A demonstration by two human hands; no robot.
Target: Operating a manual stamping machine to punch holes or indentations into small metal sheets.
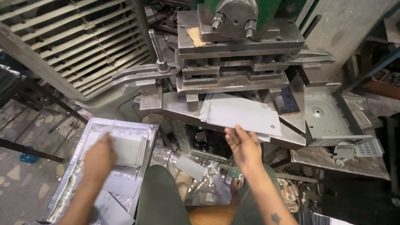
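Head view, single frame. I log the grip first.

Right hand (pixel 246 148): fingers close together and nearly straight, tips laid against the near edge of a stack of flat grey sheet-metal blanks (pixel 241 114). The thumb side is turned away from me, so I cannot tell whether the hand pinches the top blank or only presses on it. The stack rests on the sloped steel bed (pixel 175 106) of the press, fanned slightly, with a small punched hole near its corner at 3 o'clock.

Left hand (pixel 99 157): blurred, palm down, fingers loosely spread over a second pile of grey blanks (pixel 129 150) lying in a shallow metal tray (pixel 125 125). It touches or nearly touches the top sheet; the blur hides which. Nothing is clasped that I can see.

Tray sits at 9 o'clock from the right hand, well apart from the press stack. More loose blanks lie in the tray's near end.

Outward: the press die block (pixel 233 79) stands directly at 12 o'clock above the stack, with the bolted ram (pixel 235 18) over it. A lever arm with an upright pin (pixel 156 46) juts out at 10 o'clock. A perforated sheet-metal housing (pixel 333 116) sits at 3 o'clock. Offcuts (pixel 196 166) litter the floor between my knees. A slatted metal rack (pixel 79 46) leans at upper left.
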